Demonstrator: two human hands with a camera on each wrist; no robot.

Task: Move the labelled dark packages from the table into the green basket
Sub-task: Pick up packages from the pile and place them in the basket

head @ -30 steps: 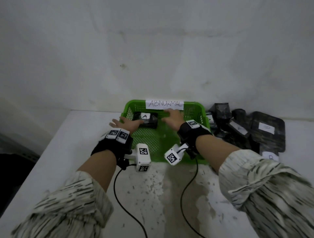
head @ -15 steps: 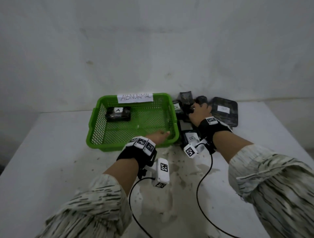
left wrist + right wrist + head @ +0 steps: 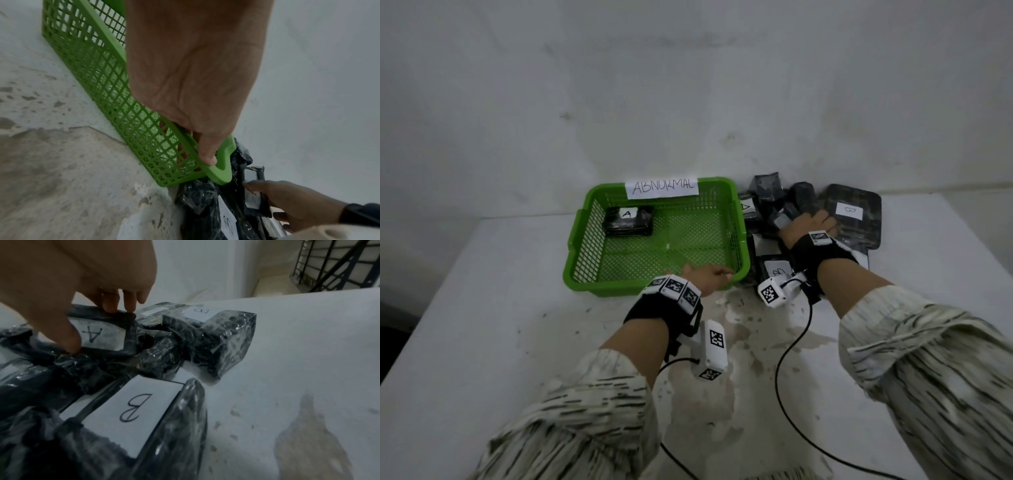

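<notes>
The green mesh basket (image 3: 599,286) carries an "ABNORMAL" label, and one dark package marked A (image 3: 627,221) lies in its back left corner. My left hand (image 3: 709,278) grips the basket's near right rim (image 3: 220,175), thumb outside and fingers inside the mesh. Right of the basket lies a pile of dark wrapped packages (image 3: 767,192). My right hand (image 3: 808,226) reaches into that pile. In the right wrist view the right hand (image 3: 93,327) pinches a small package labelled A (image 3: 107,335) between thumb and fingers.
A package marked B (image 3: 135,408) lies nearest me in the pile, seen in the head view as package B (image 3: 777,270). A large flat B package (image 3: 852,212) lies at the far right. The white table (image 3: 482,325) has worn patches. A wall stands behind.
Both hands have left the A package inside the basket. The left hand came back to the near rim; the right hand went over to the pile and took hold of a package.
</notes>
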